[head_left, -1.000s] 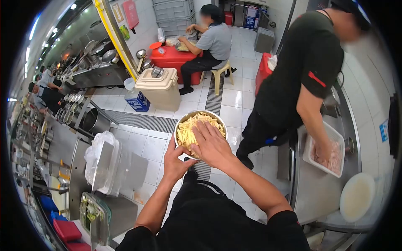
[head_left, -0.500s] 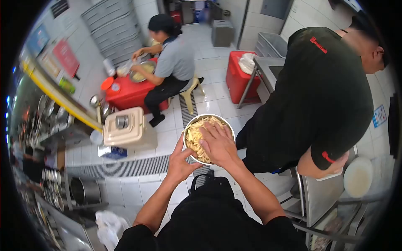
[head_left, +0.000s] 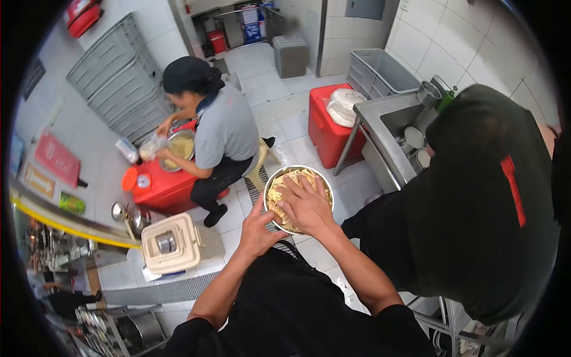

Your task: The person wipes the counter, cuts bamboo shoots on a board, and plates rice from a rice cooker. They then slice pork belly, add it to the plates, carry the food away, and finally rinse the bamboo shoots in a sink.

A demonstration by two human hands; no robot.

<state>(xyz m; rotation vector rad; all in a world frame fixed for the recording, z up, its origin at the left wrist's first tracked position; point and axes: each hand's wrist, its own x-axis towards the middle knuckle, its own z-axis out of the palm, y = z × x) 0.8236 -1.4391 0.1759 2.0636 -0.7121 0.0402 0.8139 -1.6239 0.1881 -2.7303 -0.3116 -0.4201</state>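
Note:
A round metal bowl [head_left: 331, 199] full of pale yellow, thin-cut strips [head_left: 277, 191] is held out in front of my body. My left hand [head_left: 258, 233] grips its near left side, thumb over the rim; its other fingers are partly hidden by the bowl. Across the top of the strips lies my right hand [head_left: 308, 207], palm down with fingers spread, covering much of the contents. What exactly the strips are I cannot make out.
A seated co-worker [head_left: 229, 119] handles a plastic bag over a bowl on a red cooler box [head_left: 169, 187]. Close on my right stands a person in black [head_left: 476, 226], beside a steel sink [head_left: 380, 116]. A beige lidded container [head_left: 172, 259] is front left; another red box [head_left: 327, 140] stands ahead.
My view has shifted forward, bringing the sink into sight. The person on the right now appears closer and lower. Both hands stay on the bowl and its strips.

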